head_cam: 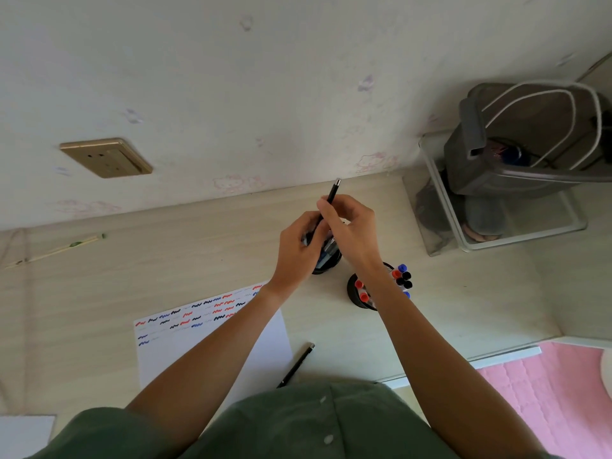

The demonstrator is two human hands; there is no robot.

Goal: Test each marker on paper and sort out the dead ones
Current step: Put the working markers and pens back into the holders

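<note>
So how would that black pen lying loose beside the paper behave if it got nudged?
The black pen looks slim and round-barrelled, so it would probably roll. It lies near the desk front edge, so it might drop off. It is likely stiff and light, easy to pinch up.

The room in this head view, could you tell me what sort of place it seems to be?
Probably a home bedroom or study corner: a light wooden desk stands against cartoon-patterned wallpaper, with a pink quilted cover beside it.
</note>
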